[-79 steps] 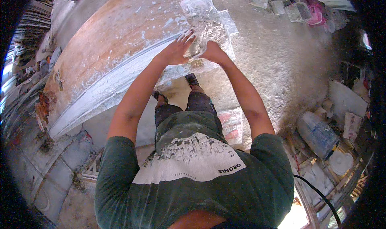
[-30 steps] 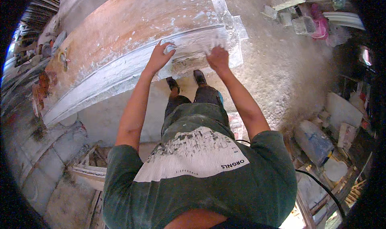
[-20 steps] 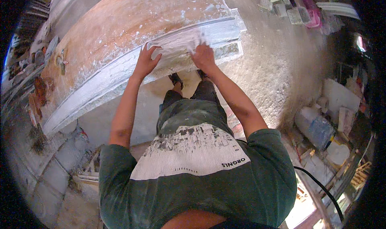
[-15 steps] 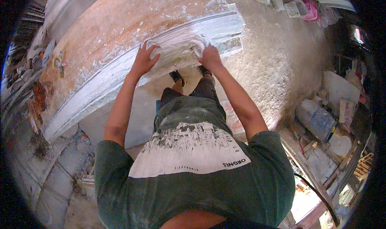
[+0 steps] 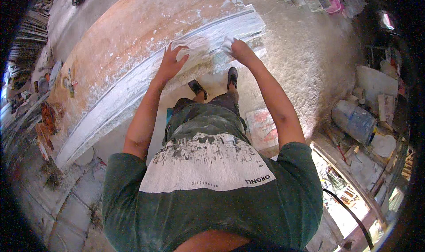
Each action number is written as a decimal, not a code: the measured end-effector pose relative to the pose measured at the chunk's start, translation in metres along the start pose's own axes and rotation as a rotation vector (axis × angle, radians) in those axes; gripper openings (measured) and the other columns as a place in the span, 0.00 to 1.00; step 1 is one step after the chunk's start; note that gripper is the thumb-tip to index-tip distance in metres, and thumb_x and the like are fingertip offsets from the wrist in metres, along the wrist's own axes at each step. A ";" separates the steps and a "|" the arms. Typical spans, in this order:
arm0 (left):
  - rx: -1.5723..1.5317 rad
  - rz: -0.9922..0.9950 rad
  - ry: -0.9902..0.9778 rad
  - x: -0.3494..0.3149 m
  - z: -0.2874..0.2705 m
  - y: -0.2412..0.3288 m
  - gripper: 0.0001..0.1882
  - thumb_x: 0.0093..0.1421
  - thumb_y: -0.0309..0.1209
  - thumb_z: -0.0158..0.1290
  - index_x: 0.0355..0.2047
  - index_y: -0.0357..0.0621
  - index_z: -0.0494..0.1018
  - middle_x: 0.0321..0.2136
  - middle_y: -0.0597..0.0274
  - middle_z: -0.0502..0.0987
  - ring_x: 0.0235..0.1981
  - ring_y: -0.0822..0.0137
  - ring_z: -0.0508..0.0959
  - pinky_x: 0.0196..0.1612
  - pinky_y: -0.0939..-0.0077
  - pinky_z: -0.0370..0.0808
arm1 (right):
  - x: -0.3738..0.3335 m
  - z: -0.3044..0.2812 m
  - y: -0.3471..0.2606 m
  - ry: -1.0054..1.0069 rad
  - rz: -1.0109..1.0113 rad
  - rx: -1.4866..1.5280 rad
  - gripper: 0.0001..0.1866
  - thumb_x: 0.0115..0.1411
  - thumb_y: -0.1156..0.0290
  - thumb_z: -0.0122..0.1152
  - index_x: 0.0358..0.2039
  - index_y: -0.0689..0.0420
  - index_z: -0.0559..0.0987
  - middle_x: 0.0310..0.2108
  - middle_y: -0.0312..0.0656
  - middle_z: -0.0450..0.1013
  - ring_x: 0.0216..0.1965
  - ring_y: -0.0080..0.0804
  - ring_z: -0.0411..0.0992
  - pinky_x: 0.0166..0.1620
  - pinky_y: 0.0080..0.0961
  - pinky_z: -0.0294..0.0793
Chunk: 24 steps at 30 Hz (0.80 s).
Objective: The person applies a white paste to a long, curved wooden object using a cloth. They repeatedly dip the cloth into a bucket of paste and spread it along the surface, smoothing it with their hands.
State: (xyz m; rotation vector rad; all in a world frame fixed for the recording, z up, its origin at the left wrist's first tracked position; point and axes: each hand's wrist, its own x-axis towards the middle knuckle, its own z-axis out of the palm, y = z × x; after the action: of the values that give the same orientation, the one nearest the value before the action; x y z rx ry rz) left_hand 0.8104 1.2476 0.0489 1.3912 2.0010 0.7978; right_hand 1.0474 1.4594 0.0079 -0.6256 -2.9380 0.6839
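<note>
A long, curved white plaster-like strip (image 5: 104, 105) runs along the near edge of a stained, orange-brown work surface (image 5: 137, 30). My left hand (image 5: 170, 63) is over the middle of it, thumb and fingers apart in a loose curve. Farther right, my right hand (image 5: 243, 53) has its fingers closed on a wad of white fibrous material (image 5: 228, 44), close to the strip's right end. Rough, uneven white matter lies on the strip between my hands. Whether my left fingertips touch it, I cannot tell.
At the right lies a blue-and-white drum (image 5: 353, 121) beside a round white lid (image 5: 384, 145) and boards. Pink plastic (image 5: 335, 3) and pale blocks sit at the far right. A metal fitting (image 5: 68, 83) stands at the left of the surface. My feet are below the near edge.
The white bundle that bulged between my hands now lies flatter along the strip. My right hand has shifted slightly right and up, my left slightly right. The view has tilted a little.
</note>
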 end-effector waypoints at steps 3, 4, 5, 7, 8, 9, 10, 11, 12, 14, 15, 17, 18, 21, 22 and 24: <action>-0.056 0.038 0.030 0.004 -0.004 0.005 0.16 0.58 0.38 0.53 0.47 0.53 0.70 0.50 0.48 0.69 0.60 0.42 0.58 0.63 0.49 0.52 | 0.009 -0.029 -0.003 0.215 -0.079 -0.065 0.16 0.53 0.67 0.59 0.44 0.49 0.77 0.35 0.48 0.74 0.34 0.51 0.74 0.46 0.43 0.72; -0.081 0.052 0.029 0.006 -0.005 0.009 0.16 0.58 0.38 0.53 0.47 0.54 0.70 0.50 0.49 0.69 0.60 0.42 0.58 0.64 0.49 0.51 | 0.013 -0.046 -0.003 0.284 -0.025 -0.065 0.15 0.53 0.68 0.59 0.43 0.50 0.78 0.33 0.48 0.74 0.32 0.50 0.74 0.45 0.42 0.72; -0.038 0.069 0.023 0.008 -0.007 0.011 0.16 0.58 0.38 0.53 0.47 0.54 0.70 0.50 0.48 0.69 0.60 0.42 0.57 0.64 0.48 0.50 | 0.015 -0.058 0.003 0.353 0.030 -0.064 0.13 0.53 0.69 0.60 0.41 0.50 0.79 0.31 0.47 0.75 0.31 0.50 0.74 0.44 0.42 0.72; 0.049 0.097 0.017 0.009 -0.011 0.012 0.16 0.58 0.38 0.53 0.47 0.54 0.70 0.50 0.47 0.69 0.60 0.41 0.57 0.64 0.46 0.48 | 0.021 -0.088 -0.002 0.517 0.110 0.016 0.11 0.52 0.69 0.61 0.38 0.51 0.80 0.28 0.47 0.76 0.29 0.50 0.74 0.43 0.41 0.73; 0.073 0.086 0.008 0.010 -0.010 0.012 0.16 0.58 0.38 0.53 0.47 0.54 0.70 0.52 0.48 0.68 0.61 0.41 0.56 0.64 0.46 0.47 | 0.024 -0.108 -0.011 0.610 0.135 0.094 0.11 0.51 0.69 0.62 0.37 0.51 0.81 0.26 0.47 0.76 0.28 0.50 0.74 0.41 0.41 0.73; 0.096 0.082 -0.006 0.009 -0.010 0.012 0.16 0.59 0.38 0.52 0.47 0.54 0.70 0.53 0.49 0.67 0.61 0.42 0.55 0.64 0.46 0.47 | 0.023 -0.119 -0.015 0.707 0.165 0.170 0.10 0.50 0.68 0.63 0.35 0.51 0.81 0.25 0.47 0.76 0.27 0.50 0.74 0.40 0.40 0.73; 0.119 0.077 -0.020 0.009 -0.010 0.011 0.16 0.59 0.39 0.52 0.47 0.54 0.70 0.55 0.50 0.65 0.62 0.42 0.55 0.64 0.46 0.47 | 0.023 -0.118 -0.011 0.762 0.193 0.215 0.11 0.50 0.68 0.63 0.35 0.52 0.81 0.26 0.48 0.76 0.28 0.50 0.74 0.39 0.40 0.73; 0.202 0.147 -0.048 0.010 -0.010 0.011 0.17 0.60 0.40 0.51 0.49 0.55 0.70 0.57 0.51 0.63 0.62 0.43 0.54 0.65 0.46 0.46 | 0.023 -0.114 -0.004 0.818 0.219 0.261 0.11 0.49 0.67 0.64 0.35 0.52 0.81 0.27 0.49 0.76 0.29 0.50 0.74 0.38 0.39 0.73; 0.287 0.212 -0.074 0.008 -0.012 0.013 0.17 0.60 0.41 0.50 0.50 0.56 0.69 0.59 0.52 0.60 0.63 0.43 0.53 0.65 0.46 0.46 | 0.023 -0.113 0.000 0.870 0.243 0.312 0.12 0.49 0.67 0.64 0.35 0.53 0.80 0.28 0.50 0.76 0.30 0.50 0.75 0.37 0.39 0.73; 0.431 0.359 -0.157 0.010 -0.012 0.015 0.19 0.61 0.43 0.47 0.52 0.59 0.69 0.62 0.55 0.55 0.64 0.45 0.51 0.65 0.47 0.45 | 0.014 -0.083 0.002 0.709 0.481 0.157 0.12 0.52 0.69 0.63 0.33 0.63 0.80 0.29 0.49 0.77 0.32 0.38 0.77 0.40 0.32 0.74; 0.494 0.432 -0.212 0.011 -0.011 0.012 0.19 0.62 0.44 0.46 0.53 0.60 0.68 0.63 0.57 0.53 0.64 0.46 0.50 0.66 0.47 0.45 | 0.007 -0.053 -0.005 0.491 0.564 -0.337 0.19 0.51 0.62 0.62 0.33 0.68 0.77 0.30 0.55 0.74 0.37 0.49 0.73 0.45 0.41 0.70; 0.577 0.495 -0.278 0.011 0.001 -0.001 0.21 0.64 0.47 0.41 0.55 0.63 0.68 0.65 0.61 0.51 0.66 0.50 0.49 0.66 0.50 0.44 | 0.005 -0.030 -0.048 0.241 0.549 0.073 0.25 0.49 0.60 0.61 0.40 0.71 0.73 0.43 0.64 0.67 0.48 0.57 0.64 0.53 0.44 0.62; 0.566 0.515 -0.285 0.016 0.003 0.005 0.21 0.64 0.47 0.41 0.55 0.63 0.69 0.65 0.62 0.51 0.66 0.50 0.49 0.67 0.51 0.43 | 0.000 -0.009 -0.056 -0.057 0.441 -0.112 0.25 0.50 0.61 0.60 0.40 0.72 0.72 0.42 0.66 0.67 0.49 0.58 0.63 0.54 0.44 0.62; 0.545 0.578 -0.276 0.028 0.014 0.013 0.22 0.65 0.49 0.37 0.54 0.61 0.70 0.66 0.64 0.49 0.65 0.48 0.49 0.67 0.55 0.42 | -0.010 0.041 -0.083 0.165 0.505 0.157 0.25 0.53 0.57 0.57 0.36 0.72 0.75 0.38 0.66 0.70 0.44 0.59 0.68 0.49 0.46 0.69; 0.606 0.542 -0.332 0.034 0.017 0.015 0.22 0.65 0.49 0.36 0.54 0.61 0.70 0.66 0.64 0.49 0.65 0.47 0.48 0.67 0.55 0.42 | -0.013 0.041 -0.090 0.133 0.533 0.171 0.26 0.54 0.56 0.56 0.36 0.72 0.76 0.38 0.65 0.70 0.43 0.58 0.69 0.48 0.46 0.70; 0.731 0.468 -0.447 0.044 0.025 0.021 0.23 0.66 0.50 0.34 0.55 0.61 0.69 0.66 0.65 0.48 0.65 0.46 0.48 0.67 0.55 0.42 | -0.011 0.026 -0.103 -0.008 0.622 0.207 0.26 0.54 0.56 0.56 0.37 0.72 0.76 0.40 0.65 0.69 0.44 0.56 0.70 0.48 0.45 0.70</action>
State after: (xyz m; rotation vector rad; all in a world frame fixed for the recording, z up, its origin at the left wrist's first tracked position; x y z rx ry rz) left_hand 0.8291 1.2990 0.0429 2.2583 1.6761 -0.1336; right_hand 1.0155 1.3601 0.0298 -1.5281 -2.6069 1.0099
